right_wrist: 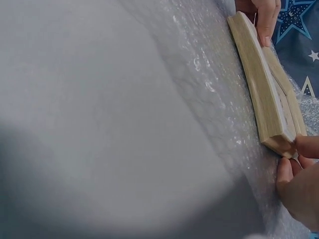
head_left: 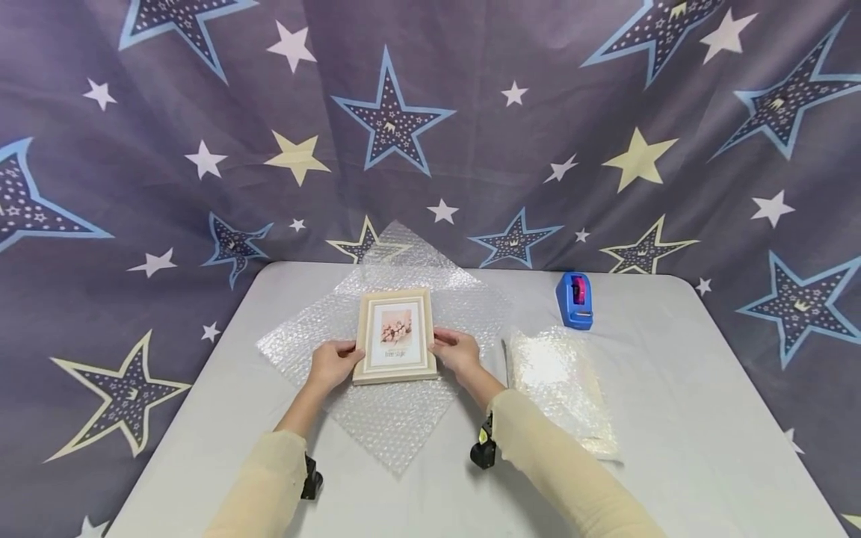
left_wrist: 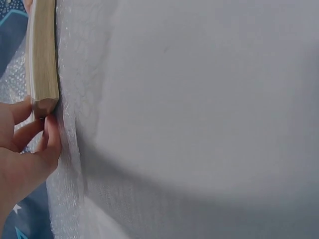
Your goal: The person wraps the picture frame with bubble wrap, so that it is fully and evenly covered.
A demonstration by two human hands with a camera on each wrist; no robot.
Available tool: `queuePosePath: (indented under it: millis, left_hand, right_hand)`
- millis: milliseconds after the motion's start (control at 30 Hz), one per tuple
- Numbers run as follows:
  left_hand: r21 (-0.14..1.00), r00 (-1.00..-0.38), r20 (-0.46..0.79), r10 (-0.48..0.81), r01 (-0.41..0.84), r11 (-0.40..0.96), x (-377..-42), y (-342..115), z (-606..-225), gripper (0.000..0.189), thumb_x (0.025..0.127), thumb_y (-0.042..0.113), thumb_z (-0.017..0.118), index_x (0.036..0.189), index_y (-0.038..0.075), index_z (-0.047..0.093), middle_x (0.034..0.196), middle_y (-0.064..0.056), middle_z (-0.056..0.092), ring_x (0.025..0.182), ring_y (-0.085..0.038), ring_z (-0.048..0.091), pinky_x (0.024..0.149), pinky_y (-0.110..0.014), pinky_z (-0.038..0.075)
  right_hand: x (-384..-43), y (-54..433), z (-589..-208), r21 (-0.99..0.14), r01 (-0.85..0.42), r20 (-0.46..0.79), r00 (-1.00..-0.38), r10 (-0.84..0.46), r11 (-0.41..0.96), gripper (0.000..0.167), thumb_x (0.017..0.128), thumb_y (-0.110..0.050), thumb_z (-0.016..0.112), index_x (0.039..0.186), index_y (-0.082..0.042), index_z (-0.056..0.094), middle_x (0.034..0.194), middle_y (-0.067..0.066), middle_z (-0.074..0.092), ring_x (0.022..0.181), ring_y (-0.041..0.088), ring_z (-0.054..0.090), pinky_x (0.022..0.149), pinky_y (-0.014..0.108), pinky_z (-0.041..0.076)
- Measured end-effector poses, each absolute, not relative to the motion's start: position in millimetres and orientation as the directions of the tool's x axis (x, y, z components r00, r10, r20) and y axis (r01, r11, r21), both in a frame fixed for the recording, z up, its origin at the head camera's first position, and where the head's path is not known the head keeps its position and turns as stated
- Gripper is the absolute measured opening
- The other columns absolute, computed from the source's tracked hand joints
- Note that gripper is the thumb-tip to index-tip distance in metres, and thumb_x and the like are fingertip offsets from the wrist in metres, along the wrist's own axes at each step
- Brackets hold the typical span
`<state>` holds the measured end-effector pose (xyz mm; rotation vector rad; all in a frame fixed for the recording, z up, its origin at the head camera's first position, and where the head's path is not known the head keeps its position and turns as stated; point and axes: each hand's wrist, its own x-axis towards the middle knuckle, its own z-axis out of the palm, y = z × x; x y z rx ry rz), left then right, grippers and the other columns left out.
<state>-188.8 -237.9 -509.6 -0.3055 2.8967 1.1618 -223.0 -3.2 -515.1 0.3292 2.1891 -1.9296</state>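
A pale wooden picture frame [head_left: 395,371] with a flower print and a white mat faces up over a sheet of bubble wrap [head_left: 397,430], laid cornerwise. My left hand [head_left: 332,365] pinches the frame's left side near its lower corner, thumb on the front. On the opposite side my right hand [head_left: 459,352] grips the right edge, a little higher up. Seen from the left wrist, the frame's edge [left_wrist: 46,55] sits between thumb and fingers. The right wrist view shows the frame's near side [right_wrist: 259,87] close over the wrap, with the right fingers curled at its corner.
Right of the frame lies a flat bundle [head_left: 558,381] covered in shiny bubble wrap. Behind it stands a blue tape dispenser [head_left: 575,302] with a pink core. A star-patterned cloth [head_left: 471,172] hangs behind the white table [head_left: 686,418].
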Motion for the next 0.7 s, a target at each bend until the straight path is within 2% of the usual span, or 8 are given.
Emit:
queuePosePath:
  millis: [167,533,700]
  left_hand:
    - [0.692,-0.978,-0.112,-0.176,-0.204,0.693,-187.9,-241.1,-509.8,0.041,0.091,0.026,0.064,0.121,-0.003,0.064,0.121,-0.024,0.065,0.113,-0.039,0.063,0.098,-0.047,0.052]
    - [0.702,-0.978,-0.114,-0.175,-0.204,0.683,-186.3,-243.4,-506.5,0.044,0.09,0.028,0.066,0.123,-0.001,0.063,0.124,-0.024,0.063,0.115,-0.039,0.061,0.099,-0.047,0.051]
    - [0.722,-0.977,-0.117,-0.18,-0.208,0.66,-184.2,-242.7,-509.3,0.045,0.09,0.029,0.067,0.123,-0.001,0.063,0.119,-0.023,0.067,0.107,-0.036,0.065,0.092,-0.044,0.055]
  right_hand:
    - [-223.7,-3.1,-517.6,-0.949,0.279,-0.278,-0.96,0.032,0.144,0.034,0.081,0.001,0.071,0.115,0.002,0.068,0.112,0.02,0.071,0.103,0.025,0.071,0.083,0.023,0.059]
    - [-223.6,-5.3,-512.0,-0.955,0.228,-0.223,-0.974,0.049,0.191,0.031,0.08,0.0,0.071,0.111,0.002,0.07,0.106,0.02,0.073,0.095,0.022,0.072,0.081,0.023,0.06]
    - [-222.6,-7.0,-513.5,-0.942,0.212,-0.198,-0.977,0.08,0.26,0.028,0.079,-0.001,0.072,0.107,0.0,0.072,0.102,0.017,0.074,0.094,0.025,0.073,0.079,0.025,0.06]
